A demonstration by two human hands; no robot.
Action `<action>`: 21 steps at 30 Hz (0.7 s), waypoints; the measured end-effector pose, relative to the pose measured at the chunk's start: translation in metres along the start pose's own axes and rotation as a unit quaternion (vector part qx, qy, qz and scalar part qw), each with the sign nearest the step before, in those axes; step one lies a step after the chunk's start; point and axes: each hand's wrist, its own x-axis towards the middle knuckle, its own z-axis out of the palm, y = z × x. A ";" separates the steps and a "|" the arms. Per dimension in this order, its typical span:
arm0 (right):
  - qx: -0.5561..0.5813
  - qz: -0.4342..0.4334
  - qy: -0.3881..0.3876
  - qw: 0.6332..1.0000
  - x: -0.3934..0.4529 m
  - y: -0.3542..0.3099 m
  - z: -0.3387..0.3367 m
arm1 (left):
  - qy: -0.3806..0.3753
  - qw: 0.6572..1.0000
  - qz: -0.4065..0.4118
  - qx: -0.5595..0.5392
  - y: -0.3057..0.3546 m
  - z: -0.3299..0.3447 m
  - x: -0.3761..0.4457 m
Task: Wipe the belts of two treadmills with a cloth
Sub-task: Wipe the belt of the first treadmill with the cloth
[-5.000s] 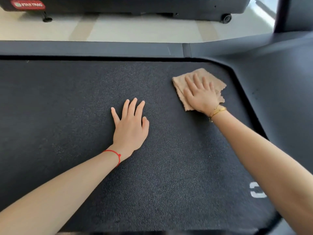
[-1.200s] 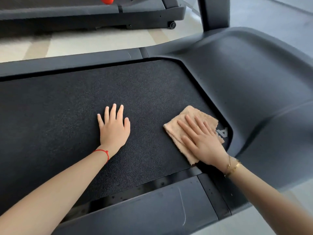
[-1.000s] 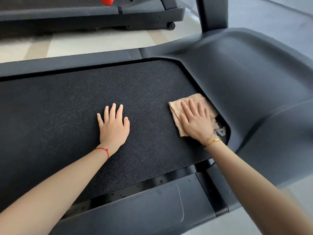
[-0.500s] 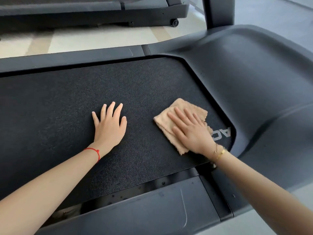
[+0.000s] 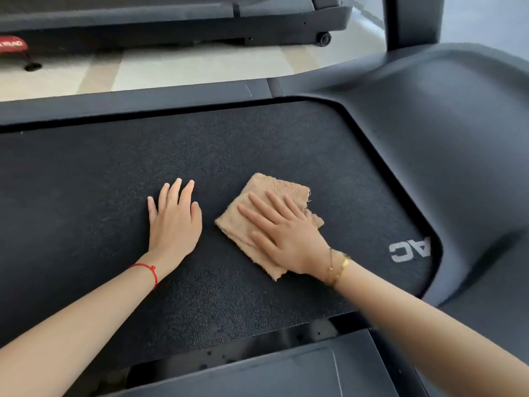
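The near treadmill's black textured belt (image 5: 86,196) fills most of the head view. A tan folded cloth (image 5: 274,186) lies on it, right of the middle. My right hand (image 5: 286,236) presses flat on the cloth with fingers spread, covering its near half. My left hand (image 5: 174,222) rests palm down on the bare belt, just left of the cloth and not touching it, with nothing in it. White letters (image 5: 409,249) are printed on the belt to the right of the cloth.
The grey motor cover (image 5: 458,138) curves around the belt's right end, with an upright post (image 5: 412,18) behind it. Side rails run along the far edge (image 5: 128,101) and near edge (image 5: 257,373). A second treadmill (image 5: 171,24) stands across a strip of pale floor.
My right hand has slid the cloth left across the belt, away from the white letters and closer to my left hand. My left hand has stayed flat on the belt.
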 end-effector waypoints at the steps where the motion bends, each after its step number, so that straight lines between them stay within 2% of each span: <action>1: 0.002 -0.008 -0.002 1.000 0.000 0.007 -0.002 | 0.000 1.000 -0.003 0.003 -0.003 -0.001 0.000; 3: -0.007 0.018 0.002 1.000 0.010 0.029 -0.007 | -0.002 1.000 -0.007 0.011 -0.004 0.000 0.000; 7: 0.001 0.179 0.002 0.984 0.069 0.073 -0.020 | 0.006 1.000 -0.018 0.016 0.001 0.003 0.001; 9: 0.016 0.230 -0.003 0.973 0.100 0.075 -0.022 | 0.008 0.999 -0.022 0.024 0.002 0.004 0.001; 11: 0.009 0.208 -0.004 0.978 0.120 0.058 -0.017 | 0.009 0.999 -0.025 0.032 0.002 0.004 0.001; 16: 0.006 -0.004 -0.009 1.000 0.114 0.008 0.002 | 0.008 0.998 -0.026 0.049 0.001 0.006 0.002; 18: 0.016 -0.022 -0.009 1.000 0.115 0.015 0.001 | 0.004 0.998 -0.026 0.059 0.000 0.008 0.002; 21: 0.000 0.016 0.004 1.000 0.137 0.043 -0.003 | 0.003 0.998 -0.030 0.061 -0.001 0.009 0.003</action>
